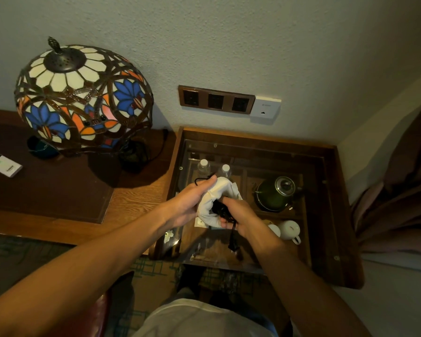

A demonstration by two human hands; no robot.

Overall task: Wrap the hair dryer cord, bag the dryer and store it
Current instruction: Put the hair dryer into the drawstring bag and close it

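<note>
Holding the white bag [218, 190] steady above the glass-topped counter [331, 215], the left hand [192, 203] clenched its cloth while the right hand [238, 217] gripped the black dryer [220, 210] at its mouth (plug [233, 244] dangling), apparently feeding it inside.

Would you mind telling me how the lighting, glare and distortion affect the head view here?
Head view: dim, warm light; the stained-glass lamp casts a dark shadow on the desk; faint glare on the glass tabletop; wide-angle distortion tilts the wall; the white bag is bright, while the black cord is slightly soft.
</note>
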